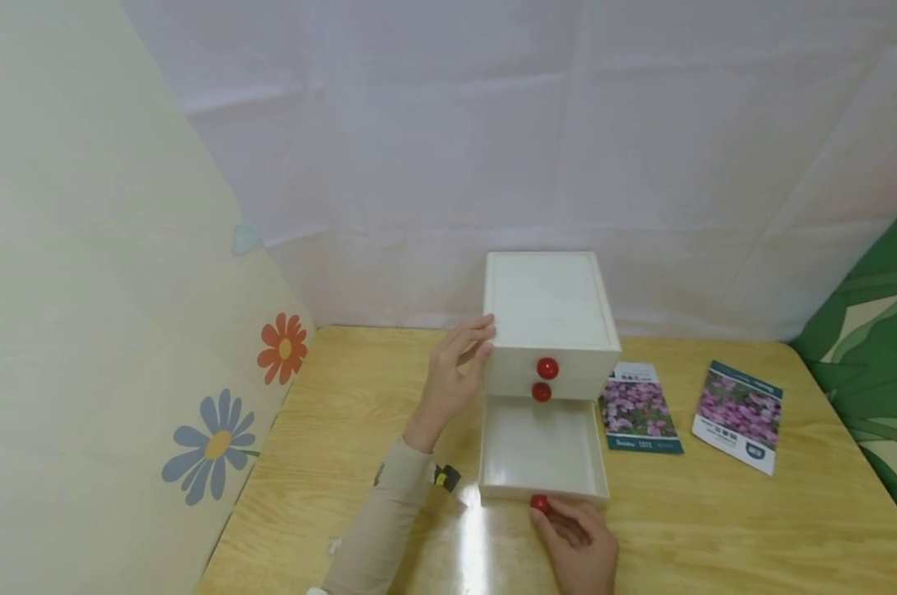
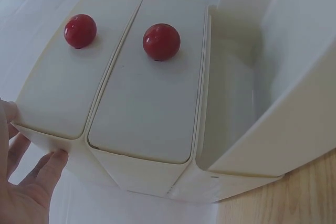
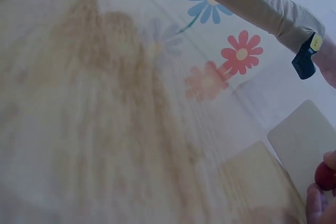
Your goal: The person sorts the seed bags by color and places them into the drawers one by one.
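A small white three-drawer cabinet stands on the table. Its bottom drawer is pulled far out, and the inside shows bare. The two drawers above are closed, each with a round red knob. My right hand pinches the bottom drawer's red knob between thumb and fingers. On the cabinet's left side, near the top front corner, rests my left hand. Its fingers lie fairly straight against the side wall.
Right of the cabinet lie two flower-picture packets, one close beside it and one farther right. A tiny white scrap lies on the wooden table at left. White cloth hangs behind.
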{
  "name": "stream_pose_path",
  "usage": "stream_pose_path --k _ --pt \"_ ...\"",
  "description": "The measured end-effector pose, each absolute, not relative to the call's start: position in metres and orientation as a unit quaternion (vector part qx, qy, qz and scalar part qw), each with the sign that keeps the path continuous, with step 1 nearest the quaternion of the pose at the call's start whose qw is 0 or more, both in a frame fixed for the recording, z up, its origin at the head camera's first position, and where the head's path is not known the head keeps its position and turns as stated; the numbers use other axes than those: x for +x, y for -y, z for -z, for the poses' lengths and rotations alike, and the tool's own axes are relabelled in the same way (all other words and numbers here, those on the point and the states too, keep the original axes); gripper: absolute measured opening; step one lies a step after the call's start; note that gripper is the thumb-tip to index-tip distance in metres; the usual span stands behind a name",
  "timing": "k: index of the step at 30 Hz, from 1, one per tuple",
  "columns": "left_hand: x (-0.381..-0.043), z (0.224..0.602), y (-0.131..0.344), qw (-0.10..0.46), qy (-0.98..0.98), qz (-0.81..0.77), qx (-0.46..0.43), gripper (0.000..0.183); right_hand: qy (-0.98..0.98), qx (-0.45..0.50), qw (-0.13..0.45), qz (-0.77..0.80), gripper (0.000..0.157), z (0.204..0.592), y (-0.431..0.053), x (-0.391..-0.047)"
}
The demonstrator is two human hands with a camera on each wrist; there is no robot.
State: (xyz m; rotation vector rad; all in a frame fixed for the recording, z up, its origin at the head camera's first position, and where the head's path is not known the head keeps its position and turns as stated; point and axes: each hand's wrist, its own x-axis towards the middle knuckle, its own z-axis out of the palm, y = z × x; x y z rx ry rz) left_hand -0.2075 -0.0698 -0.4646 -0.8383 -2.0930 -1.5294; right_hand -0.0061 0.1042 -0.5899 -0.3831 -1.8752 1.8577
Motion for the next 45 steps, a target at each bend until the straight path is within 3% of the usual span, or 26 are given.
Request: stream_pose_path --k 22,45 --pt "-0.210 0.466 0.070 0.214 0.747 0.548 -0.308 0.023 0.659 -0.168 0.228 -0.697 0.033 0.586 -0.100 0.007" --pt "-0.206 0.464 0.071 0.202 0.749 0.553 -0.304 0.023 0.706 -0.207 0.176 -0.654 0.032 0.585 -0.104 0.004"
